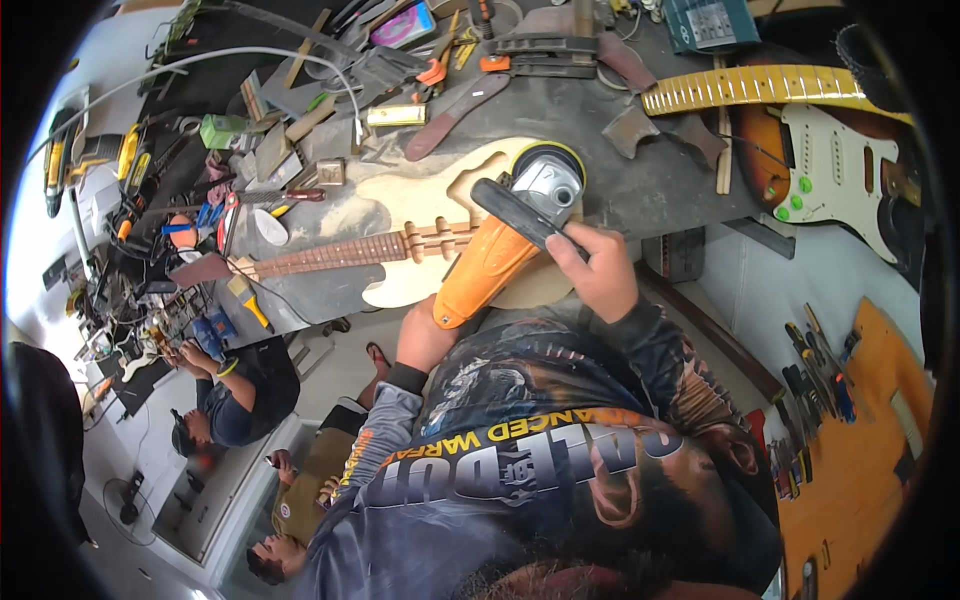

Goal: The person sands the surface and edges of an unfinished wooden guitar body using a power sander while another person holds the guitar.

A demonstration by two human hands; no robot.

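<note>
Sanding seems in hand: the left grip clasps the rear of the sander, the right grip its handle, above the guitar body at the near edge of the bench; next calls for level pressure.

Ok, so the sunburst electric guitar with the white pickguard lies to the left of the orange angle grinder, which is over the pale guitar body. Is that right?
Not quite: the sunburst electric guitar lies to the right of the orange angle grinder, as the head view shows. The grinder is indeed over the pale guitar body.
</note>
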